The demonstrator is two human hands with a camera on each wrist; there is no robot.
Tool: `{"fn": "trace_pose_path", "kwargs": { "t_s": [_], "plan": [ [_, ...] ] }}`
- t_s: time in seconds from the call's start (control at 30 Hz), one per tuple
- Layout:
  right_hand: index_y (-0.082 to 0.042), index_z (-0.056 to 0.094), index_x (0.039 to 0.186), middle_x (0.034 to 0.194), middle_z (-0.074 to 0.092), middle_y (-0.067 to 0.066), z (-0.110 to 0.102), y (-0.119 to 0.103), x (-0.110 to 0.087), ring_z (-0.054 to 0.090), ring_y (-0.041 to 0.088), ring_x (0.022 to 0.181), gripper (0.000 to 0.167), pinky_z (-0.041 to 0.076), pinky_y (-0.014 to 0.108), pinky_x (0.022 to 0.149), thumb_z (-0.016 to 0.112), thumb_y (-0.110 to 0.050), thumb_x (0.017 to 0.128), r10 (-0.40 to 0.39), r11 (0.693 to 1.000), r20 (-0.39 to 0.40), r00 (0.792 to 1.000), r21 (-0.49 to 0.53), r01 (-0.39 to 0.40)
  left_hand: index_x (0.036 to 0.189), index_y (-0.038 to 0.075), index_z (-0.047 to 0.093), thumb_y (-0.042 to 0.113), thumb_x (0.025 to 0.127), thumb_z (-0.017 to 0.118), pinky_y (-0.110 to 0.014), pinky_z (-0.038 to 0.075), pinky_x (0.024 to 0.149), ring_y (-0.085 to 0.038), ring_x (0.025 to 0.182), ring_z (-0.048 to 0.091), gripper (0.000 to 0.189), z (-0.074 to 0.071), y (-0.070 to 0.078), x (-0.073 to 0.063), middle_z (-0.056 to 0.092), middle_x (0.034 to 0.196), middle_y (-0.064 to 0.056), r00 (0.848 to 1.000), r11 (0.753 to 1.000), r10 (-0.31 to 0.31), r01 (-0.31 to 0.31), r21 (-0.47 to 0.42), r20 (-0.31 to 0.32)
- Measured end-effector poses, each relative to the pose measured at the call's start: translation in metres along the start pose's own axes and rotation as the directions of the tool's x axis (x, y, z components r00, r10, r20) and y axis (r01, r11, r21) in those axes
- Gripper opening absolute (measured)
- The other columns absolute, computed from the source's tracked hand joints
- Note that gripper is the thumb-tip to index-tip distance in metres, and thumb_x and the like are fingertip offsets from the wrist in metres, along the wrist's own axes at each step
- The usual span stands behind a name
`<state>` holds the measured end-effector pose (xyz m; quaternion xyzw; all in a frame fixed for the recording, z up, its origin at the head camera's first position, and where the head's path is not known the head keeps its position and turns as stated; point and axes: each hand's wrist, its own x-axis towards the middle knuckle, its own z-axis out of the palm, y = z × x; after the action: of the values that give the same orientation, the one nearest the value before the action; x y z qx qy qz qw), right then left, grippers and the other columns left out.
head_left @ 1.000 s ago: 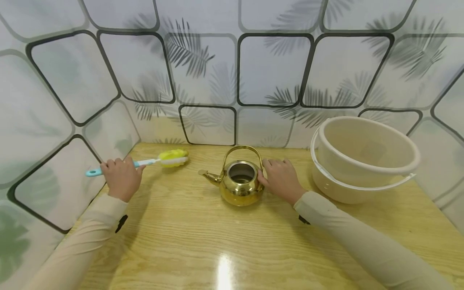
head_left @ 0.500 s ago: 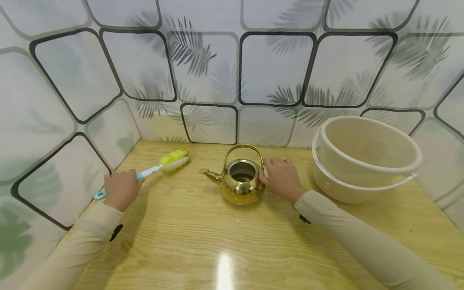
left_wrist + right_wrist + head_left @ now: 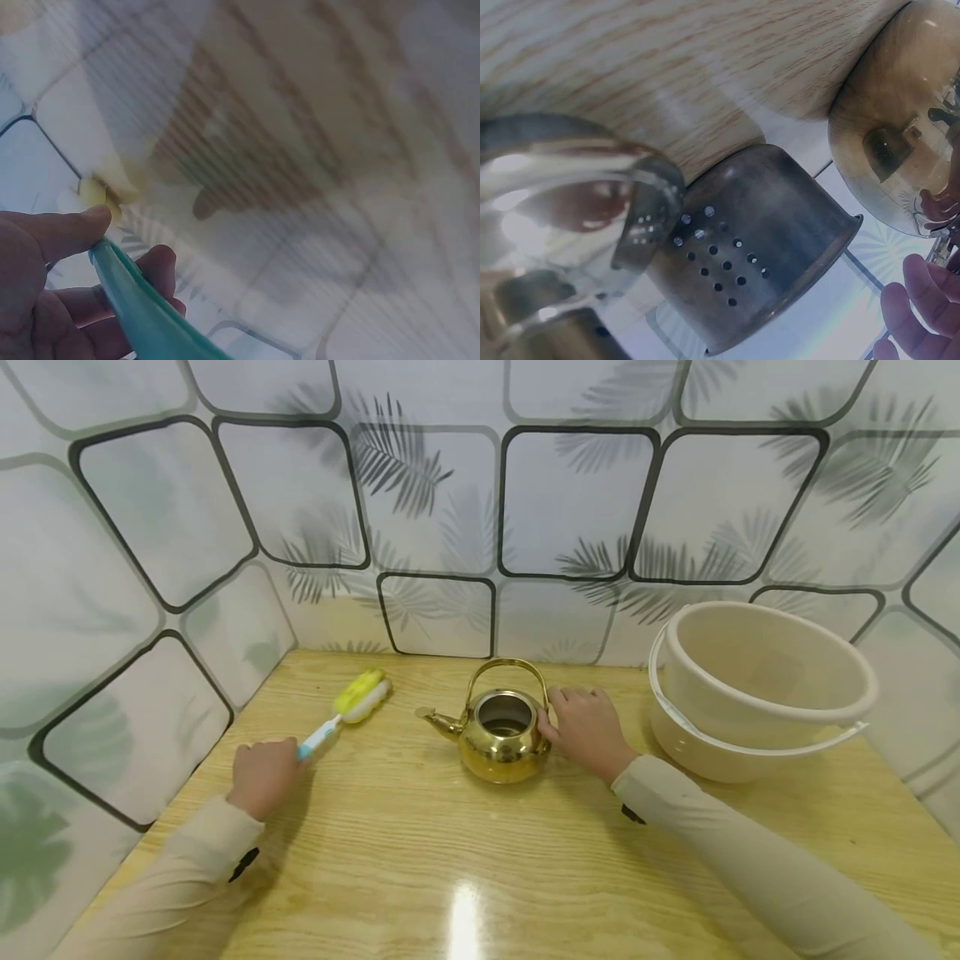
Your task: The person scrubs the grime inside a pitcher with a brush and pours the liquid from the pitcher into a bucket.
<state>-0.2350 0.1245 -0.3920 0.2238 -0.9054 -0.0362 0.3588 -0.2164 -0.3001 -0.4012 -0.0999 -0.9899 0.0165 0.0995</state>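
In the head view my left hand [image 3: 262, 774] holds a cleaning brush by its blue-and-white handle [image 3: 318, 740]. The yellow-and-white sponge head [image 3: 362, 696] points away toward the back wall. The left wrist view has my thumb and fingers around the teal end of the brush handle [image 3: 139, 304]. A lidless gold kettle [image 3: 504, 758] stands upright at the centre, its spout toward the left. My right hand [image 3: 588, 731] grips its right side by the handle base, thumb near the rim. In the right wrist view, curled fingers [image 3: 922, 307] appear beside the kettle [image 3: 889, 112].
A perforated metal strainer [image 3: 757, 240] and a shiny rounded metal piece [image 3: 562, 202] lie on the table in the right wrist view. A large beige bucket [image 3: 757, 760] stands at the right of the wooden table [image 3: 420, 868]. Patterned walls [image 3: 435, 610] enclose the back and sides.
My left hand has come down toward me, swinging the brush so its handle slants more steeply. The handle's blue end is now hidden in the head view. My right hand and the kettle stay put.
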Motion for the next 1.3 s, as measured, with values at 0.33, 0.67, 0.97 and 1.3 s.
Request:
{"fn": "trace_pose_path", "kwargs": {
  "t_s": [0.33, 0.67, 0.97, 1.3],
  "plan": [
    [-0.006, 0.06, 0.085, 0.066, 0.064, 0.006, -0.001, 0.0, 0.0, 0.059, 0.02, 0.055, 0.02, 0.043, 0.034, 0.052, 0.06, -0.025, 0.084, 0.002, 1.0, -0.006, 1.0, 0.012, -0.002, 0.066, 0.001, 0.051, 0.027, 0.087, 0.064, -0.04, 0.038, 0.052, -0.026, 0.049, 0.052, 0.035, 0.006, 0.004, -0.002, 0.052, 0.053, -0.01, 1.0, 1.0, 0.002, -0.002, -0.005, 0.018],
    [-0.006, 0.06, 0.086, 0.065, 0.063, 0.006, -0.001, 0.0, 0.0, 0.058, 0.02, 0.053, 0.019, 0.042, 0.034, 0.051, 0.06, -0.025, 0.084, 0.0, 1.0, -0.006, 1.0, 0.012, 0.0, 0.063, 0.005, 0.047, 0.028, 0.086, 0.064, -0.038, 0.036, 0.05, -0.022, 0.048, 0.047, 0.037, 0.004, 0.013, -0.005, 0.048, 0.052, -0.007, 0.999, 1.0, 0.015, -0.014, -0.022, 0.036],
    [-0.006, 0.059, 0.085, 0.064, 0.063, 0.006, -0.002, -0.001, 0.0, 0.057, 0.02, 0.053, 0.02, 0.042, 0.034, 0.051, 0.06, -0.026, 0.084, 0.004, 1.0, -0.007, 1.0, 0.015, -0.004, 0.059, 0.008, 0.044, 0.031, 0.086, 0.064, -0.036, 0.033, 0.05, -0.02, 0.048, 0.042, 0.04, 0.004, 0.018, -0.006, 0.043, 0.051, -0.004, 0.998, 1.0, 0.012, -0.011, -0.028, 0.057],
    [-0.006, 0.059, 0.084, 0.063, 0.061, 0.005, -0.001, -0.001, 0.0, 0.055, 0.018, 0.051, 0.019, 0.039, 0.032, 0.049, 0.061, -0.026, 0.084, -0.003, 1.0, -0.013, 1.0, 0.001, 0.003, 0.062, 0.008, 0.047, 0.036, 0.087, 0.063, -0.036, 0.035, 0.052, -0.021, 0.048, 0.045, 0.041, 0.006, 0.019, -0.004, 0.046, 0.051, -0.005, 0.994, 1.0, 0.005, -0.003, -0.013, 0.113]
  ]
}}
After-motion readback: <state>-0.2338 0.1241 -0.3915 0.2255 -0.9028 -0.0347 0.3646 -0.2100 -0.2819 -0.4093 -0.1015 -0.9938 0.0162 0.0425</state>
